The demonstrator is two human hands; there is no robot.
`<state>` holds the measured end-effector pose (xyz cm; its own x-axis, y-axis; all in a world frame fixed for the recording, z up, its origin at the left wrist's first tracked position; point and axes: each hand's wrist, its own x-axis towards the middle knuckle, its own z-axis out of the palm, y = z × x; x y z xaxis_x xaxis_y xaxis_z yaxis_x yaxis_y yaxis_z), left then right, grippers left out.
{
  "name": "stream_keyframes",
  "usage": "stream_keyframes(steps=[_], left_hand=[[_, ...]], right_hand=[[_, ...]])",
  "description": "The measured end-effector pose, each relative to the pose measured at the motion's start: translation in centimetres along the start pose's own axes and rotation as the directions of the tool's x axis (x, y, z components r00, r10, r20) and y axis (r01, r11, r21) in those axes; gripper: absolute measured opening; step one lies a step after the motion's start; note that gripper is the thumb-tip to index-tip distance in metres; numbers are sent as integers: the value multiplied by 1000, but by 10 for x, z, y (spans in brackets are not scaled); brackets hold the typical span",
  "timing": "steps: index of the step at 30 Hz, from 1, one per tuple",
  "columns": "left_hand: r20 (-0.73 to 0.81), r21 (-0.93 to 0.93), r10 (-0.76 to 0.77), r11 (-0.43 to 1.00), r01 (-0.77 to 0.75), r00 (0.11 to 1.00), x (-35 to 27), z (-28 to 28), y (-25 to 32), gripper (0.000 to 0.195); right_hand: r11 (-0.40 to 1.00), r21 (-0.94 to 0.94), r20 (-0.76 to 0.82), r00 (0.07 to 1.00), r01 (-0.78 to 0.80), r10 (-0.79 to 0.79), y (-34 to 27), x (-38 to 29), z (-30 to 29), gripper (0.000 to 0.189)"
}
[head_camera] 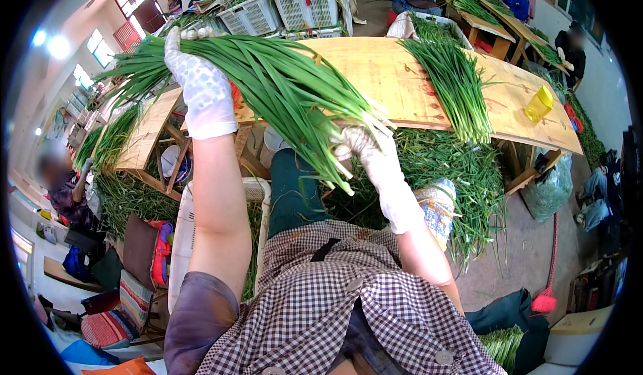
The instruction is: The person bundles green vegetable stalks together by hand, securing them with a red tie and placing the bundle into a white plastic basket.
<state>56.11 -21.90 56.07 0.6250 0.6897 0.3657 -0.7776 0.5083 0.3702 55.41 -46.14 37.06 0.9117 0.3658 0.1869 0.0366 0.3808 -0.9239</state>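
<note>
A large bunch of long green garlic chives (261, 71) stretches between my two gloved hands above the near edge of a wooden table (361, 63). My left hand (193, 58), in a white glove, grips the leafy end at the upper left; leaf tips spread beyond it. Around the pale stem ends at the lower right is my right hand (364, 146), also gloved, its fingers partly hidden by stems. Some stems hang lower than the rest. Farther right, a second bunch of chives (454, 88) lies across the table, its pale ends at the near edge.
A yellow plastic cup (539, 105) stands at the table's right end. Loose leaves (467, 199) are heaped below. A white plastic basket (183, 244) is by my left leg. White crates (306, 8) full of greens stand behind the table. Several people work at other tables.
</note>
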Motion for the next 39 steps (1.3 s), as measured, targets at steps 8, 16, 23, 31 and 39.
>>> stream_keyframes(steps=[8, 16, 23, 31, 39], left_hand=[[-30, 58, -21, 998, 23, 999, 14, -18, -14, 27], [-41, -92, -99, 991, 95, 994, 50, -61, 18, 27], [-15, -146, -125, 982, 122, 992, 40, -71, 16, 28], [59, -249, -240, 937, 247, 969, 17, -77, 13, 26], [315, -387, -318, 817, 427, 894, 8, -83, 17, 20]], right_hand=[[289, -925, 76, 866, 246, -494, 4, -9, -26, 24], [-151, -976, -142, 985, -156, -102, 137, -30, -198, 18], [219, -975, -93, 956, -31, -278, 59, -10, -134, 25], [992, 94, -10, 997, 79, -79, -21, -18, -8, 39], [821, -566, -53, 990, 80, -133, -7, -26, -13, 23]])
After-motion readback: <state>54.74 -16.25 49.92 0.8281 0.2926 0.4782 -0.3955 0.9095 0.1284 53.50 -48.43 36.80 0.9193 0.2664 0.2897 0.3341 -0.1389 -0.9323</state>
